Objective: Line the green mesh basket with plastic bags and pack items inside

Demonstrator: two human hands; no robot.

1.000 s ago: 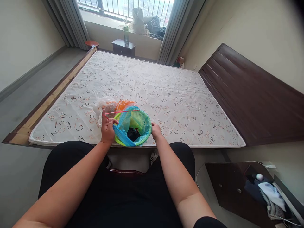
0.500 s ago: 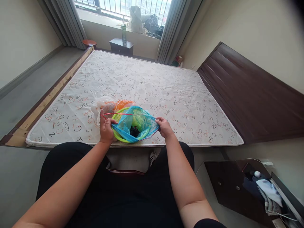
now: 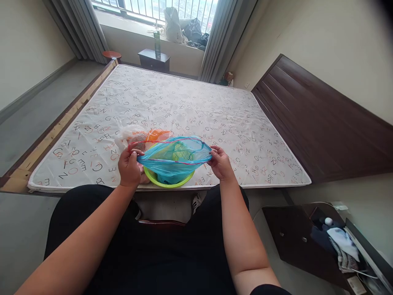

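A translucent blue trash bag (image 3: 172, 167) with a red drawstring is stretched sideways between my two hands. My left hand (image 3: 129, 167) is closed on the bag's left edge, with the red string looping by its fingers. On the right side, my right hand (image 3: 220, 162) pinches the opposite edge. The bag's lower part hangs inside a lime-green basket (image 3: 169, 185), whose front rim shows beneath it. Blue plastic hides whatever lies at the bottom. Just behind the basket sit an orange plastic bag (image 3: 158, 135) and a clear plastic bag (image 3: 130, 133).
The basket stands at the near edge of a letter-printed mattress (image 3: 184, 102). A dark headboard (image 3: 319, 123) rises on the right. At lower right, a dark nightstand (image 3: 285, 229) carries clothes. A small cabinet (image 3: 153, 61) with a green bottle (image 3: 157, 44) stands beyond the bed.
Both hands have moved apart and lifted the bag's rim off the basket's rim, drawing the mouth into a long narrow shape. The dark thing inside no longer shows.
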